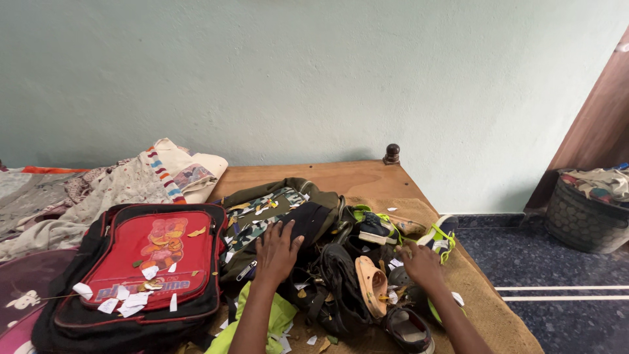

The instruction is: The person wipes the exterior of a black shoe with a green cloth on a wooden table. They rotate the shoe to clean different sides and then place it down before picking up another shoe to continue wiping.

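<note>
My left hand (276, 252) lies flat, fingers spread, on a dark olive camouflage backpack (275, 210) at the middle of a wooden bed. My right hand (421, 263) rests palm down on a heap of shoes and sandals, among them an orange-soled sandal (372, 283) and a black sandal (341, 278). A black and lime sneaker (375, 225) lies just beyond, and another lime-trimmed shoe (440, 237) sits at the right edge. Neither hand grips anything.
A red and black backpack (151, 262) strewn with paper scraps lies to the left. Crumpled cloth and blankets (105, 187) cover the far left. A brown mat (488, 308) lies under the shoes. A dark basket of clothes (586, 216) stands on the floor at right.
</note>
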